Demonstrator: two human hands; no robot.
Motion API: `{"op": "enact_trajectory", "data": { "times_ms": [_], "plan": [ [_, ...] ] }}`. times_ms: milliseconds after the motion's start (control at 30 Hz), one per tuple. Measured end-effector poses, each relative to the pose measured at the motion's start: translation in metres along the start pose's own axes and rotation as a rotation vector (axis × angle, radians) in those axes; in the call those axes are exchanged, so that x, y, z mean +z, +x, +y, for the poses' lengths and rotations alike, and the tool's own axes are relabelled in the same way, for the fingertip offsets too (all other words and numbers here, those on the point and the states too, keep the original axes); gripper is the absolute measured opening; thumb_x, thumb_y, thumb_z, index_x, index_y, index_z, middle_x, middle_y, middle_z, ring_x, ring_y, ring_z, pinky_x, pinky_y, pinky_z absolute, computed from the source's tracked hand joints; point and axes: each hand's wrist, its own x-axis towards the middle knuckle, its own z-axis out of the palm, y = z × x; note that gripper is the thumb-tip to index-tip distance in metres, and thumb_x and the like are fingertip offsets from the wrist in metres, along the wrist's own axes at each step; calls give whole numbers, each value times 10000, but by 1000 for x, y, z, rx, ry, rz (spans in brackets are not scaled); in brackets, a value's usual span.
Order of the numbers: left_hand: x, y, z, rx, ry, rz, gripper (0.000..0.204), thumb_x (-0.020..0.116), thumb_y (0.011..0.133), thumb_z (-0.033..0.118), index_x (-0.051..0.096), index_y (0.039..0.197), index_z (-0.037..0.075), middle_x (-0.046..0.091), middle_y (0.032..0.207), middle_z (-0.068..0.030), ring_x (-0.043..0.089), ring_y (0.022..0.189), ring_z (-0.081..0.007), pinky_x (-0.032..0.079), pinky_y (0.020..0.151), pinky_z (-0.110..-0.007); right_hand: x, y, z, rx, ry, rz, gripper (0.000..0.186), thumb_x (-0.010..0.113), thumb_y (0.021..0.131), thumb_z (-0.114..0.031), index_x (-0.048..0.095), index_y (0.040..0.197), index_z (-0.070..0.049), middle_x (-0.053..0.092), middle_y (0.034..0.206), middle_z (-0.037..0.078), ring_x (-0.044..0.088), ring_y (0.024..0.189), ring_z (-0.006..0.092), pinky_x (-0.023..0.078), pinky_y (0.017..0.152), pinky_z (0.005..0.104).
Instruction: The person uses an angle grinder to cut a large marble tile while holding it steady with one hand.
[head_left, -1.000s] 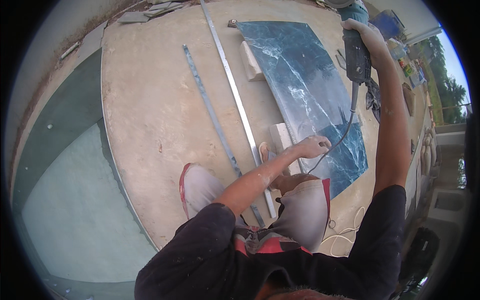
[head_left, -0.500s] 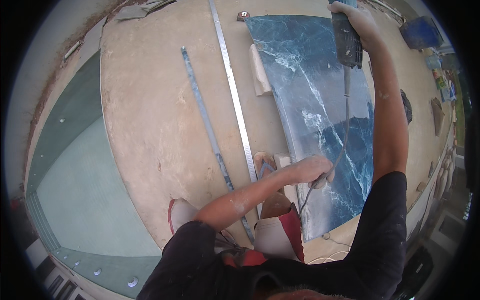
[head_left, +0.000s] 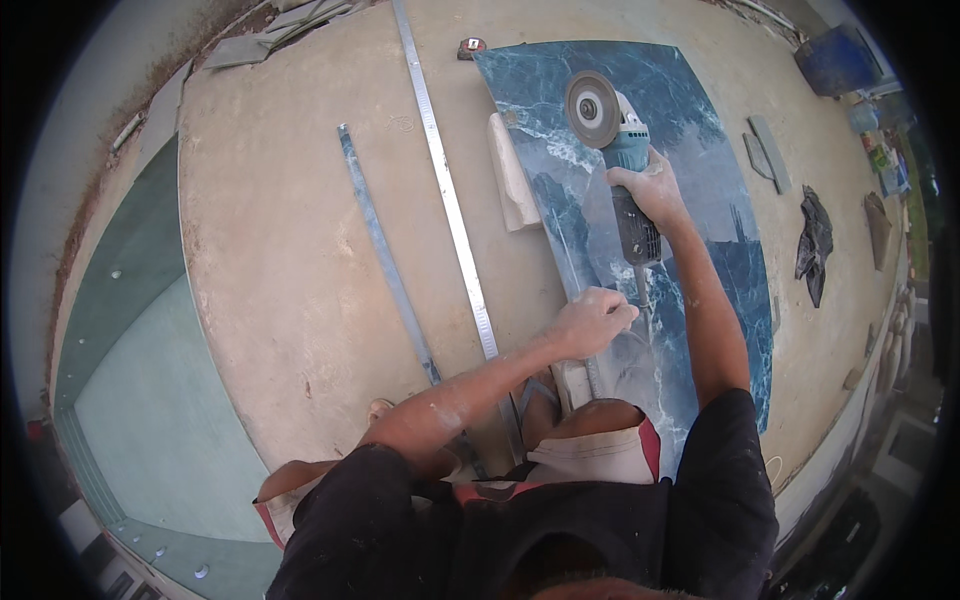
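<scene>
My right hand [head_left: 648,190] grips a teal-and-black angle grinder [head_left: 635,225], its cutting disc [head_left: 592,108] facing up at the far end, held over a blue marble-patterned slab [head_left: 720,300] with a dusty near-left part. My left hand [head_left: 600,320] is closed on the grinder's grey cord [head_left: 642,280] by the slab's left edge. Pale blocks [head_left: 513,175] lie at that edge, partly hidden. A long silver straightedge [head_left: 450,200] and a narrow blue-grey strip [head_left: 390,260] lie to the left, running toward my legs.
A green-lined pool [head_left: 130,370] drops away at the left. A tape measure [head_left: 471,47] sits beyond the slab's corner. Offcuts [head_left: 770,150], a black crumpled sheet [head_left: 813,240] and a blue container [head_left: 837,60] are on the right. Grey tiles [head_left: 235,50] are stacked at top left.
My right hand has brought the grinder down and leftward from the top right, over the slab, with the disc now in view. My left hand has shifted slightly up and left along the cord.
</scene>
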Motion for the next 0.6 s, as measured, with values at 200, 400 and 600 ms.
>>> {"op": "enact_trajectory", "data": {
  "times_ms": [200, 400, 600],
  "plan": [
    [24, 8, -86, 3, 284, 10, 405, 619, 965, 391, 718, 963, -1, 669, 1116, -246, 657, 1041, -358, 509, 921, -463, 19, -42, 61, 74, -50, -27, 617, 835, 671, -227, 642, 1198, 30, 732, 1054, 166, 701, 963, 264, 528, 892, 375],
    [35, 11, -111, -186, 141, 61, 450, 668, 925, 427, 704, 1111, 18, 707, 1098, -206, 683, 1031, -337, 524, 925, -432, 35, -70, 92, 101, 27, -17, 620, 837, 674, -244, 647, 1198, 27, 733, 1074, 171, 697, 993, 269, 525, 913, 380],
    [53, 25, -110, -168, 32, 203, 646, 727, 891, 427, 568, 1296, -51, 732, 1060, -183, 704, 981, -280, 540, 890, -393, 34, -76, 101, 83, -39, -8, 651, 843, 654, -253, 644, 1207, 27, 728, 1100, 192, 694, 1037, 315, 520, 936, 405]
  ]
}}
